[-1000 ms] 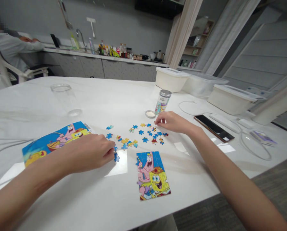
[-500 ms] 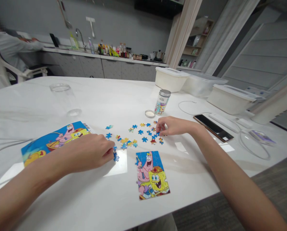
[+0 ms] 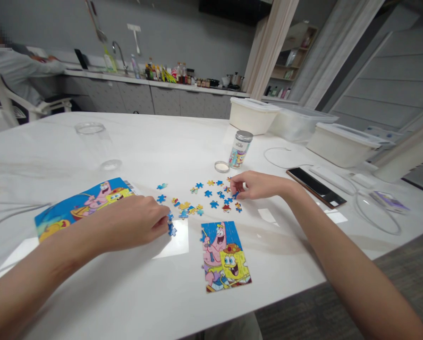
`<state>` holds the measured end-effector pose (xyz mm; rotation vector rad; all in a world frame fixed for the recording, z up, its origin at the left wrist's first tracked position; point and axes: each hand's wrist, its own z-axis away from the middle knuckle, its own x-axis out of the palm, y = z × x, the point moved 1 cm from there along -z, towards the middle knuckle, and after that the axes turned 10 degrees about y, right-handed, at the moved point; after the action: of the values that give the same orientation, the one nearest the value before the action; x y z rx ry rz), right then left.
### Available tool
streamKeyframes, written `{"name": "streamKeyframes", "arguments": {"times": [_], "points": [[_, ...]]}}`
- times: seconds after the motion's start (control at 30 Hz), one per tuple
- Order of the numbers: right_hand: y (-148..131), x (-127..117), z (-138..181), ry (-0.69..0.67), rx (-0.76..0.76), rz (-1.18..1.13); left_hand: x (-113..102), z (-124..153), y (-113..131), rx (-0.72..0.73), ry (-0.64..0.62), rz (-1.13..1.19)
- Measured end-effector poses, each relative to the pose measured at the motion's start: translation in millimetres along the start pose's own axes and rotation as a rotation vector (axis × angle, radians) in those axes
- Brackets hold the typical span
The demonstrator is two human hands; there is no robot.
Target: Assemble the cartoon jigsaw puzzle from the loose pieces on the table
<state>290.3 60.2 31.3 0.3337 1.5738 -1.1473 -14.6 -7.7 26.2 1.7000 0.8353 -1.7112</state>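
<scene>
My left hand (image 3: 146,219) rests on the table with curled fingers, beside some blue jigsaw pieces (image 3: 172,230); whatever its fingertips hold, if anything, is hidden. At the right end of the loose pieces, my right hand (image 3: 250,184) pinches a blue jigsaw piece (image 3: 235,194) between thumb and fingers. Several loose blue, yellow and red jigsaw pieces (image 3: 214,204) lie between the two hands. Nearer me is a joined part of the puzzle (image 3: 226,257), showing a pink and a yellow cartoon figure. A printed picture sheet (image 3: 87,204) lies partly under my left forearm.
A printed tin with a silver lid (image 3: 240,150) stands behind the pieces, beside a small round lid (image 3: 222,166). A clear jar (image 3: 94,144) stands at left. On the right are a phone (image 3: 316,187), cables and white bins (image 3: 346,145). Another person (image 3: 20,71) sits far left.
Both hands stay almost where they were, with the right fingers still at the same pieces. The whole view shifts very slightly.
</scene>
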Motion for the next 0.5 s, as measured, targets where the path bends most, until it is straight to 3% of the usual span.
{"name": "streamKeyframes", "arguments": {"times": [0.13, 0.27, 0.5], "points": [[-11, 5, -4, 0.014, -0.053, -0.237, 0, -1, 0, 0.018, 0.022, -0.005], [-26, 21, -9, -0.071, -0.047, -0.488, -3, -1, 4, 0.014, -0.004, -0.036], [-48, 37, -12, -0.068, -0.062, -0.513, -6, -1, 6, 0.020, -0.063, -0.109]]}}
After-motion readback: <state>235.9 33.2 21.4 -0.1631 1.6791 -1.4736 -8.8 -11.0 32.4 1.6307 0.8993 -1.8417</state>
